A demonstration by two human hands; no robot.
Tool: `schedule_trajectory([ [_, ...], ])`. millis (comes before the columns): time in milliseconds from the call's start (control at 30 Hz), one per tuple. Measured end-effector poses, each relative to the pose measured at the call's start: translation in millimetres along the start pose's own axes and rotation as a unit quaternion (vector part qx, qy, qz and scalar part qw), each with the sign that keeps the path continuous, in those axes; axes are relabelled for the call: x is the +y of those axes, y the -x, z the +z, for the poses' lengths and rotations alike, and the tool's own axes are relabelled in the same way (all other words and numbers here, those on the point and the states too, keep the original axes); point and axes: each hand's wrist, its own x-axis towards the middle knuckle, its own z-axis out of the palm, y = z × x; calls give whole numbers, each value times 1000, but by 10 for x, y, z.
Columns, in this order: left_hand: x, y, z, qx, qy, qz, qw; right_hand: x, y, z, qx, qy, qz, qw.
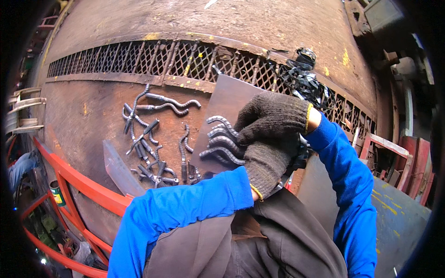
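Observation:
Both my hands wear dark knitted work gloves and meet over a bundle of bent, ribbed steel bars (223, 134). My left hand (269, 160) lies across the bundle, its fingers hidden beneath the other glove. Above it, my right hand (273, 116) is closed, with its fingers curled down by the bars; what they grip is covered. The wavy bar ends stick out leftward from the gloves, over a flat steel plate (232, 95). More bent bars with dark sleeve-like ends (148, 143) lie loosely scattered to the left.
A rusty deck holds a mesh-covered slot (194, 60) running across beyond my hands. Black strapping scraps (303, 81) are heaped at its far right. A red rail (88, 180) stands at left, near a leaning steel plate (120, 171). Red metal frames (408, 162) stand at right.

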Motion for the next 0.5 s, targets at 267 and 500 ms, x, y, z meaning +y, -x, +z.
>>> schedule_trajectory([
  [267, -23, -72, 16, 113, -85, -12, 990, 230, 741, 227, 496, -34, 55, 866],
  [500, -73, -66, 106, 149, -59, 43, 986, 764, 757, 1244, 584, -610, 10, 535],
])
